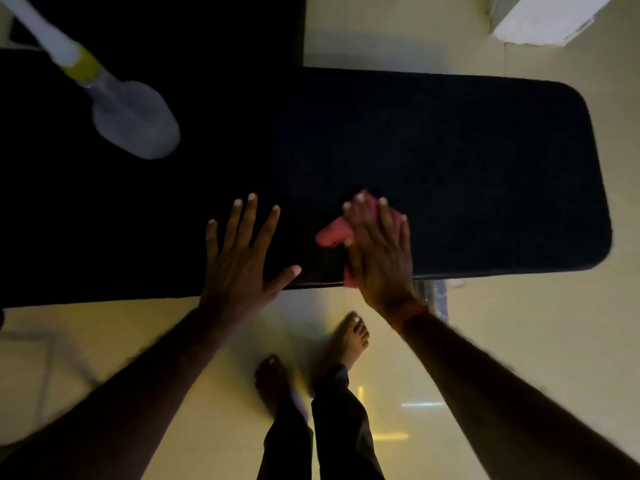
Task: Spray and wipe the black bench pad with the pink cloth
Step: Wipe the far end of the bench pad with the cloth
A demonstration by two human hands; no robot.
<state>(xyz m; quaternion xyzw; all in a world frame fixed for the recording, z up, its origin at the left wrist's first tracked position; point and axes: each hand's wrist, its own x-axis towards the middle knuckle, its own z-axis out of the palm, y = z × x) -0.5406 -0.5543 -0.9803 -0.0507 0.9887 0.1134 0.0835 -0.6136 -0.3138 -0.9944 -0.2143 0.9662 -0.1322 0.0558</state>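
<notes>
The black bench pad [450, 161] stretches across the middle of the view, its rounded end at the right. My right hand [377, 251] presses flat on the pink cloth [334, 232] near the pad's front edge; the cloth pokes out to the left of my fingers and under my palm. My left hand [242, 254] lies flat on the pad with fingers spread, just left of the cloth, holding nothing. A clear spray bottle [135, 119] with a white and yellow-green top stands on the pad at the far left.
Pale tiled floor [519, 323] lies in front of the bench, where my bare feet [349, 341] stand. A white block [547, 15] sits at the top right corner. A second black pad section [207, 29] extends away at the top left.
</notes>
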